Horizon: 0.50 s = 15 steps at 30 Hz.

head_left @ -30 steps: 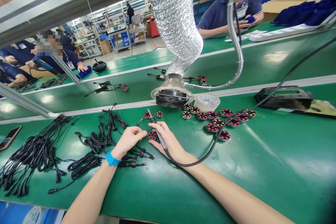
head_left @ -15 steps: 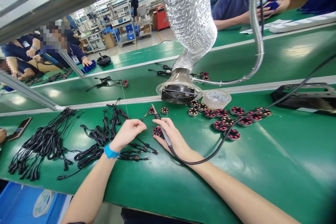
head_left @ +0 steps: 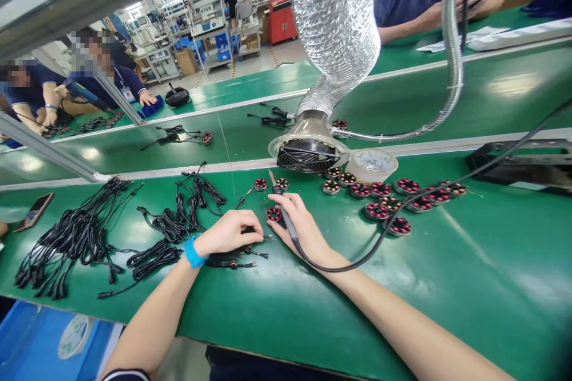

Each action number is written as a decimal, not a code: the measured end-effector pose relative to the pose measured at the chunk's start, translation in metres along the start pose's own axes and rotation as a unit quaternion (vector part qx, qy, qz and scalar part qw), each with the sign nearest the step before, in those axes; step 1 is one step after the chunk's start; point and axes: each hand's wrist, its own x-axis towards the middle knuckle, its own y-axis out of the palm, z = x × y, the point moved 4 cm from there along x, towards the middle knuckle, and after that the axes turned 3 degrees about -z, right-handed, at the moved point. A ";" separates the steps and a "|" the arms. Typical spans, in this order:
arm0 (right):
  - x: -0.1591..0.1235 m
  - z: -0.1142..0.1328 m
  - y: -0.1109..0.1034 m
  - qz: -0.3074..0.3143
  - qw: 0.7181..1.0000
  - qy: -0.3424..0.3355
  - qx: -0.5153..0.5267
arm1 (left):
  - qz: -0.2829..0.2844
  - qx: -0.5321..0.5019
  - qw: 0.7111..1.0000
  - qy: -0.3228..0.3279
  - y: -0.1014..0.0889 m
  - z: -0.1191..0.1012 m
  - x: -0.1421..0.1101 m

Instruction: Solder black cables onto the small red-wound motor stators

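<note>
My right hand (head_left: 301, 226) grips a soldering iron (head_left: 288, 221), its tip pointing away from me. Next to that hand's fingertips is a motor stator (head_left: 273, 214) with red coils. My left hand (head_left: 235, 231) is closed in a pinch over the black cables (head_left: 232, 261). A short cable end (head_left: 267, 237) shows at its fingertips; the rest is hidden. Just beyond the hands lie another red-coil stator (head_left: 260, 184), with a cable running to it, and a stator with copper-coloured coils (head_left: 282, 183).
A fume duct (head_left: 333, 36) with a fan (head_left: 308, 156) hangs over the bench. Several stators (head_left: 378, 211) lie right, beside a tape roll (head_left: 373, 164). Cable bundles (head_left: 80, 238) and a phone (head_left: 34, 212) lie left. The iron's cord (head_left: 370, 256) crosses my right forearm. Other people sit across.
My left hand has moved down and right, from near the stator's cable to the loose cable ends. My right hand still holds the soldering iron and has barely moved.
</note>
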 end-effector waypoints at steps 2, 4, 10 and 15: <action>-0.001 -0.002 0.003 0.003 1.000 0.001 0.016 | -0.036 -0.057 0.997 -0.046 -0.005 0.005 0.001; -0.002 -0.002 0.006 0.012 0.999 0.001 0.040 | -0.064 -0.110 0.988 -0.082 -0.008 0.008 0.001; 0.003 0.021 -0.001 -0.012 0.994 -0.011 0.105 | -0.113 -0.163 0.976 -0.093 -0.005 0.011 0.003; 0.007 0.035 -0.010 -0.067 0.988 -0.010 0.142 | -0.087 -0.117 0.988 -0.058 -0.001 0.006 0.004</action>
